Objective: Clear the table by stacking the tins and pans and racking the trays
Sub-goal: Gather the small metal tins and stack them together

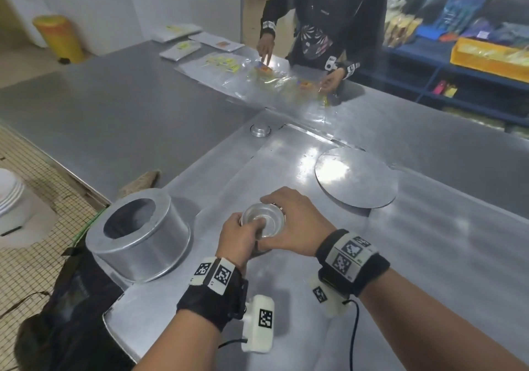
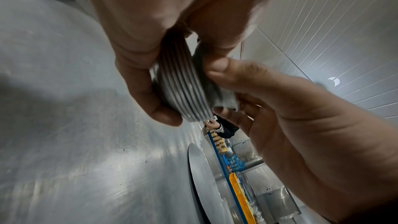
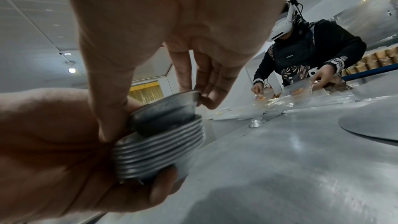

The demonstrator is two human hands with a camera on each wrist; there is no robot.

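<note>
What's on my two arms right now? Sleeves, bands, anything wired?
Both forearms are bare, no sleeves or gloves. The left hand and right hand each sit ahead of a black wrist strap bearing white square-coded marker tiles. A white camera block hangs under each wrist, trailing a black cable.

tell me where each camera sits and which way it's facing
Head: on the person's head, looking down at the table; both forearms show.
Left wrist: along the left hand to the stack of tins.
Right wrist: along the right hand to the tilted top tin.
All three share the stack and both hands.
</note>
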